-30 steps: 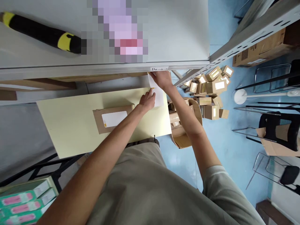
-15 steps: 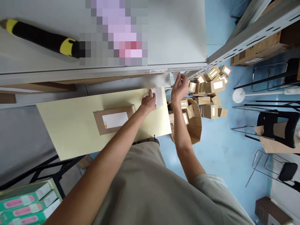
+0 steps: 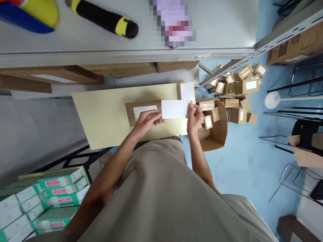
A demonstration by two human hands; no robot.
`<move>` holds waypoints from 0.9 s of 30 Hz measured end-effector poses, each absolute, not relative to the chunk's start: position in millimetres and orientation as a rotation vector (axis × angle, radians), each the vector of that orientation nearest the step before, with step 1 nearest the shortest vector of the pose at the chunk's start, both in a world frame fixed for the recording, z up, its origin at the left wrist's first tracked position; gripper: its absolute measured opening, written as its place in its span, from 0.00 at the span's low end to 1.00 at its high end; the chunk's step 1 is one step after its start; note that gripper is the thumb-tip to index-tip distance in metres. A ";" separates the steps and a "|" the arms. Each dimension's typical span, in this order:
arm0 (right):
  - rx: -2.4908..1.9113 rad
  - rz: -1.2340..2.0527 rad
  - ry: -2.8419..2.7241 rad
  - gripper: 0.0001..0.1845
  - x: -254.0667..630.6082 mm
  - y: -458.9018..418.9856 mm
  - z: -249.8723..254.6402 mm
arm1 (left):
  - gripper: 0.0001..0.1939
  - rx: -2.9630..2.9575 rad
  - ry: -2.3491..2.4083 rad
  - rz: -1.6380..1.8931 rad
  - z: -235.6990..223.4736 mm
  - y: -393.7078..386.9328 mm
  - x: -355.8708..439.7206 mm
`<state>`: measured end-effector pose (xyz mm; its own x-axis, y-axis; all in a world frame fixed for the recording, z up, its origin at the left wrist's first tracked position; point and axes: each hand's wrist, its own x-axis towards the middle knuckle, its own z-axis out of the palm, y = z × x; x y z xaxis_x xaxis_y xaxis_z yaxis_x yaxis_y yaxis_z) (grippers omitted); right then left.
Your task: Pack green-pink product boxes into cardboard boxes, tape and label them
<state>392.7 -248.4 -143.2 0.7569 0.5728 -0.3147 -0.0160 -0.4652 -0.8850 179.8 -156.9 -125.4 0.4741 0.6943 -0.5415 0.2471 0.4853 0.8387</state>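
Note:
A white label (image 3: 175, 109) with a small yellow mark at one corner is stretched flat between my two hands. My left hand (image 3: 146, 122) pinches its left edge with thumb and forefinger, the other fingers curled below. At the opposite edge, my right hand (image 3: 195, 118) grips it by the yellow-marked corner. Beneath lies a flat cardboard box (image 3: 130, 116) bearing its own white label (image 3: 141, 110), partly covered by my left hand and the held label. The box rests on a pale yellow board (image 3: 106, 117). Another white label (image 3: 186, 90) lies at the board's far right corner.
A grey shelf (image 3: 222, 27) above the board carries a black-and-yellow utility knife (image 3: 101, 16) and a blurred-out purple item (image 3: 174, 20). To the right, an open carton (image 3: 219, 131) holds small boxes, with more boxes (image 3: 246, 85) piled beyond. Green-and-white boxes (image 3: 58, 191) are stacked lower left.
My right hand has come down from the shelf edge, and my left hand has left the label at the board's corner. Both now hold a label over the box. The view has shifted.

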 end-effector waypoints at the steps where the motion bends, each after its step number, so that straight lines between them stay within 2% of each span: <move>1: -1.958 0.726 -0.421 0.32 384.1 -249.1 -142.6 | 0.19 1.077 1.067 0.356 -117.8 -158.7 169.3; 6: -1.954 0.730 -0.464 0.31 339.0 -252.6 -126.7 | 0.15 1.143 0.975 0.354 -91.4 -162.4 120.6; 15: -1.994 0.806 -0.765 0.35 261.3 -240.7 -103.0 | 0.16 1.239 0.844 0.393 -68.8 -159.8 31.2; 18: -2.008 0.874 -0.935 0.29 230.1 -233.7 -94.3 | 0.17 1.262 0.848 0.461 -70.3 -160.3 5.2; 22: -1.925 0.780 -1.263 0.17 186.5 -235.4 -60.5 | 0.19 1.301 0.896 0.560 -74.9 -161.3 -27.6; 27: -1.762 0.712 -1.568 0.07 136.3 -244.1 -24.8 | 0.15 1.389 0.913 0.615 -71.9 -161.7 -64.8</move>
